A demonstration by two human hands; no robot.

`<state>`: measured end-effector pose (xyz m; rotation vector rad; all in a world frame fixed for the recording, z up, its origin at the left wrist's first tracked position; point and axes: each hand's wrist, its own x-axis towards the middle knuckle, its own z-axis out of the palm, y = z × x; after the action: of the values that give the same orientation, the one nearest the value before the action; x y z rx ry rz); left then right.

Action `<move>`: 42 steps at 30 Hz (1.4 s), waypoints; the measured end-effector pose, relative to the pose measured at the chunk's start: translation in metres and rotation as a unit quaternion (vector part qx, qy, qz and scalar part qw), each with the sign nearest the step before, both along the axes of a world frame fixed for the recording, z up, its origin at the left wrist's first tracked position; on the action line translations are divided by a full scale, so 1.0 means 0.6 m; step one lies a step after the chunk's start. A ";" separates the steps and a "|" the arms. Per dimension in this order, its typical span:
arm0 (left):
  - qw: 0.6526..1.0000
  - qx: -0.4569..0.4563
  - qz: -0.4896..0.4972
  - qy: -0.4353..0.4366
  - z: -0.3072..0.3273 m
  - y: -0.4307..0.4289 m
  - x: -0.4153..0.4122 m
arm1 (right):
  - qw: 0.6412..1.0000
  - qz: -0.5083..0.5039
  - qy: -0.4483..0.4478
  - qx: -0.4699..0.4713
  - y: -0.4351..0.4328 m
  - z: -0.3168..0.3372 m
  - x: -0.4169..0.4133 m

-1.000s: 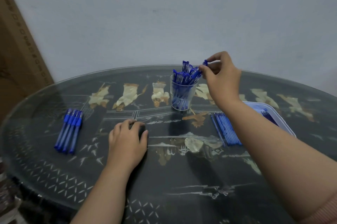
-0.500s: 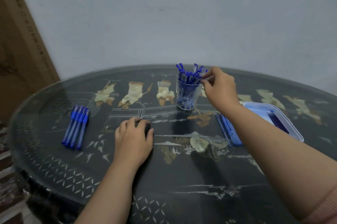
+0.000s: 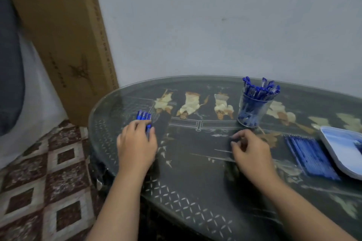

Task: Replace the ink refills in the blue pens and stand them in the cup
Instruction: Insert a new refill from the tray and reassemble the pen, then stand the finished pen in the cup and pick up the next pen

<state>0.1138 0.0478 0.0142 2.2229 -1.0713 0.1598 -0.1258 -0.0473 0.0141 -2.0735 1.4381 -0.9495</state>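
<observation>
A short row of blue pens [image 3: 144, 116] lies on the left of the glass-topped table [image 3: 195, 191]. My left hand [image 3: 137, 144] covers their near ends, its fingers bent down over them, and one pen shows between my fingers and thumb. My right hand [image 3: 251, 152] hovers low over the middle of the table with its fingers loosely curled, and it holds nothing. The clear cup [image 3: 252, 112] stands at the back, beyond my right hand, with several blue pens upright in it.
A row of blue refills [image 3: 311, 157] lies at the right beside a pale blue tray [image 3: 338, 160]. A tall cardboard box [image 3: 64, 44] leans on the wall to the left of the table. A patterned carpet [image 3: 39, 182] lies below the table's left edge.
My right hand has let go of the pen at the cup and drawn back to the table's middle. My left hand has moved left onto the row of pens. The view has swung left.
</observation>
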 end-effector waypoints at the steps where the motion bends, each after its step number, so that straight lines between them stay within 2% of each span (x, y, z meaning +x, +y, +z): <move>1: 1.000 0.009 0.021 0.000 -0.004 0.014 0.023 | 1.000 0.023 0.014 -0.005 0.009 -0.007 0.022; 5: 0.997 0.059 0.052 0.014 -0.040 0.046 0.081 | 0.991 0.112 0.065 -0.023 0.040 -0.019 0.124; 9: 0.996 0.065 0.054 0.012 -0.064 0.048 0.091 | 0.987 0.138 0.080 0.010 0.056 -0.015 0.234; 12: 0.997 0.056 0.060 0.003 -0.069 0.047 0.092 | 0.990 0.120 0.048 0.051 0.060 -0.013 0.298; 18: 0.997 0.053 0.062 -0.002 -0.071 0.047 0.092 | 0.993 0.058 0.100 0.034 0.066 -0.018 0.344; 23: 0.997 0.050 0.060 0.001 -0.071 0.049 0.091 | 0.992 0.024 0.103 0.063 0.071 -0.018 0.355; 31: 0.997 0.049 0.054 0.015 -0.064 0.052 0.091 | 0.991 0.001 0.024 0.133 0.071 0.005 0.335; 36: 0.997 0.021 0.055 0.043 -0.048 0.056 0.088 | 0.987 0.002 -0.037 0.156 0.064 0.034 0.259; 39: 0.998 -0.035 0.043 0.039 -0.023 0.045 0.063 | 0.990 0.010 -0.067 0.127 0.054 0.031 0.175; 42: 0.996 -0.068 -0.058 0.015 -0.003 0.016 0.008 | 0.997 0.008 -0.053 0.059 0.038 0.013 0.078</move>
<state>0.1187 0.0571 0.0121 2.0303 -1.1365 0.1432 -0.0790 -0.0243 0.0222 -1.9173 1.3866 -0.9300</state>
